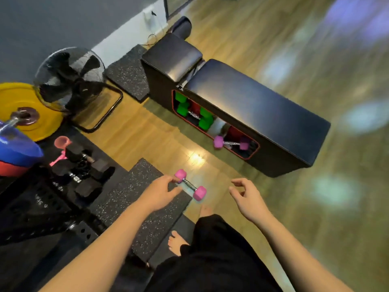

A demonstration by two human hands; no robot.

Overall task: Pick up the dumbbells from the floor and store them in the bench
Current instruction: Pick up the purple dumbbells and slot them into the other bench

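Most of the job looks done; green dumbbells point(185, 109) and one pink dumbbell point(230, 142) sit in the bench point(263, 114); your left hand point(162, 191) seems to pinch the last pink one point(190, 184) over the floor mat point(134, 192); your right hand point(248, 197) is open, empty.

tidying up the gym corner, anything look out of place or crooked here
One pink dumbbell sits askew at the edge of the bench opening, one head poking out past the rim. Another pink dumbbell is not yet stored, by the left hand fingers.
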